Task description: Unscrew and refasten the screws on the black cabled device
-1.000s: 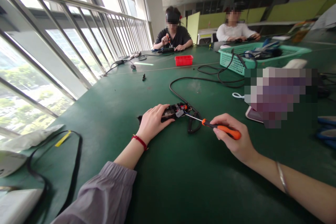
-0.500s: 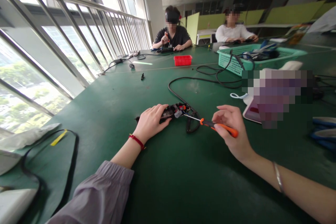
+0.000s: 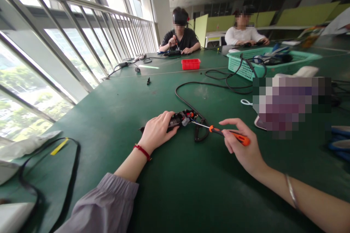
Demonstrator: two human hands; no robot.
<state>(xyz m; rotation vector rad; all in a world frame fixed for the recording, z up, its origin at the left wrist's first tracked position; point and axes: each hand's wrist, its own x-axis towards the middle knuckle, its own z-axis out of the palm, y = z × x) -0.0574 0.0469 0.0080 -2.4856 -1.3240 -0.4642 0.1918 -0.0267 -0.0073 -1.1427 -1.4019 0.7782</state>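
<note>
A black device (image 3: 177, 119) lies on the green table (image 3: 175, 193), its right end exposing a grey component (image 3: 185, 121), red and orange parts and thin wires. The left hand (image 3: 157, 131) covers the device's left portion, fingers together across the top and thumb along the near side, holding it. A red cord bracelet (image 3: 142, 151) circles that wrist.

At the device's right end, the metal shaft of an orange-and-black screwdriver (image 3: 218, 130) reaches in among the wires; whether the tip bears on a screw cannot be told. The right hand (image 3: 246, 148) holds the screwdriver's handle in a narrow pinch between thumb and fingers, with the index finger lifted off it. A silver bangle (image 3: 291, 191) sits on that forearm.

Just right of the device, partly under the shaft, is a black curved piece (image 3: 197, 134). A black cable (image 3: 188, 83) runs from behind the device's right end toward a green basket (image 3: 239, 67), beyond and right of the device. Beyond and left of it lies a small black part (image 3: 148, 81); farther beyond stands a red tray (image 3: 191, 66). Well left of the device is a black strap (image 3: 73, 174) with a yellow tag (image 3: 59, 146). Far beyond it, two co-workers sit: one in a black top (image 3: 186, 39), one in a white top (image 3: 232, 36).
</note>
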